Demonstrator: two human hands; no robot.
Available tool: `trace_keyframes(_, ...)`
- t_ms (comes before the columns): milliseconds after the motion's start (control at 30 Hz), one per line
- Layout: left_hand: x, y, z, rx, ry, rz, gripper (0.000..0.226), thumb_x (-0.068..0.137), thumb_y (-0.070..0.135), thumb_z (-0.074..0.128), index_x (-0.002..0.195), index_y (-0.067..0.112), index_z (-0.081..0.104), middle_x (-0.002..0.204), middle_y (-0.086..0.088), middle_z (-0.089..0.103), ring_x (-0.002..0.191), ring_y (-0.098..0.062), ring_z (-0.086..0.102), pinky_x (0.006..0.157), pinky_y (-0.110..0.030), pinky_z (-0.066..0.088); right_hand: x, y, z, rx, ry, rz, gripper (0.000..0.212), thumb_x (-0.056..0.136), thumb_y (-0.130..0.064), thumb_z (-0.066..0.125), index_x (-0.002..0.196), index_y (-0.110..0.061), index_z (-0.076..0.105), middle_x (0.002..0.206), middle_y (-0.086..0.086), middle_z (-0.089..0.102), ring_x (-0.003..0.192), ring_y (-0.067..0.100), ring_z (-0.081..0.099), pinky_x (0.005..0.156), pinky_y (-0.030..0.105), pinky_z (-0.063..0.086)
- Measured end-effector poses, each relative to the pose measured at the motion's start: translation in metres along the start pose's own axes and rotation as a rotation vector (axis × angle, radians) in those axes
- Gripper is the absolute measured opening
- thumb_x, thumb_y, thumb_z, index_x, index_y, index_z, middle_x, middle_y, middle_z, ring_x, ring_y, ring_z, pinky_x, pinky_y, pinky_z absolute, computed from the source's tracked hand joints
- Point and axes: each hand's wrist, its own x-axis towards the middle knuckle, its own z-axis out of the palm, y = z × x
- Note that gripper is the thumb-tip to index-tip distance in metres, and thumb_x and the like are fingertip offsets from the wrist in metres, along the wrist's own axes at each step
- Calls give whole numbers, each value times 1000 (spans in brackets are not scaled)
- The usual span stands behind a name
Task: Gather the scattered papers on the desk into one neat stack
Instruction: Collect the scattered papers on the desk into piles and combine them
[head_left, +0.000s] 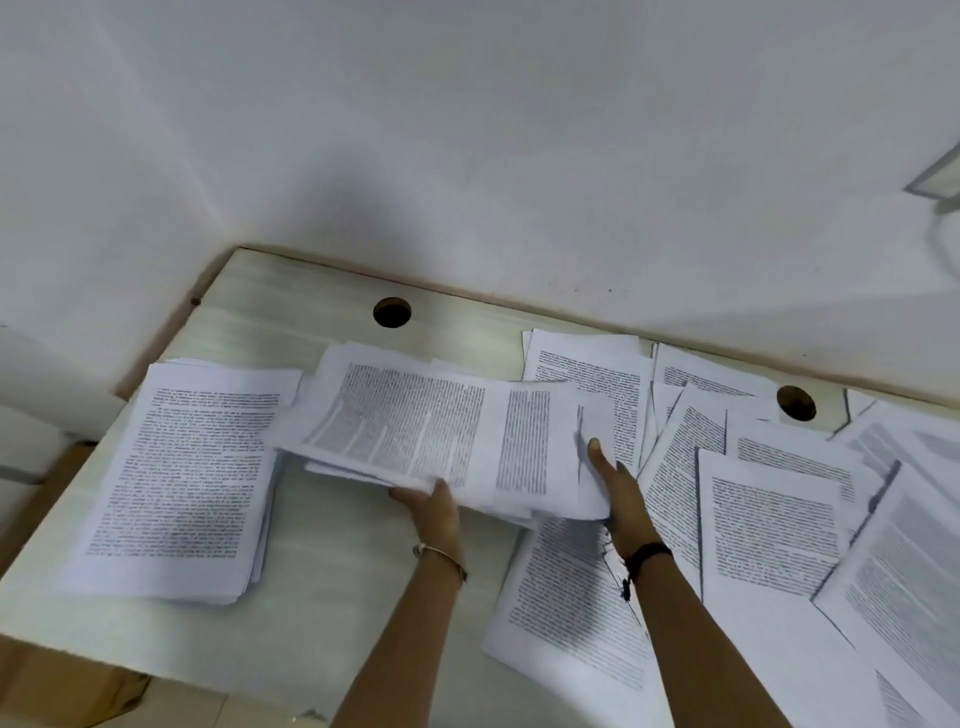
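White walls meet in a corner behind a pale wood-grain desk. On its left part lies a fairly even stack of printed pages. A round cable hole sits near the back edge. Mid-desk, a bundle of sheets is held up, the left hand pinching its near edge and the right hand gripping its right end. Loose papers overlap across the right side, beside a second hole

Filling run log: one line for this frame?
left hand | right hand | both hold white printed paper bundle | neat stack left | loose sheets right
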Motion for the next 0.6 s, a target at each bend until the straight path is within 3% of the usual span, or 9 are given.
trace_keyframes(67,-15,-14,-4,27,23,-57,84,86,-2,46,148,14,-8,147,-16,32,127,-36,44,109,-49,35,-1,1,-9,-155,54,-27,60,79,-57,67,119,-13,57,122,3,63,107,24,61,94,40,49)
trace_keyframes(133,-19,-9,-16,93,141,-57,81,84,-4,52,147,8,3,134,-15,41,114,-33,51,102,-43,41,-1,4,-16,-291,147,-52,61,85,-47,66,132,-13,50,128,6,56,114,23,53,98,37,43)
trace_keyframes(233,-16,23,-37,297,347,118,81,77,8,72,140,-1,21,135,-27,38,120,-42,44,97,-48,41,-2,8,-8,-346,221,-83,60,92,-34,61,142,-11,38,138,12,49,123,29,49,97,36,42)
trace_keyframes(367,4,61,-59,636,523,317,75,79,22,71,139,5,30,141,-24,33,127,-42,34,96,-59,36,0,13,11,-441,326,-161,62,91,-27,63,141,-3,35,138,19,47,123,36,48,101,44,43)
trace_keyframes(467,29,88,-68,798,400,495,56,84,17,65,132,2,42,135,-24,40,127,-40,39,97,-54,38,1,15,19,-514,387,-152,60,92,-23,60,141,1,34,138,23,39,124,40,44,99,47,42)
trace_keyframes(600,72,120,-69,936,142,510,69,87,20,62,142,-2,28,144,-23,33,135,-37,32,108,-47,32,7,13,21,-597,431,-131,58,92,-22,58,140,1,36,135,25,37,124,43,39,99,50,42)
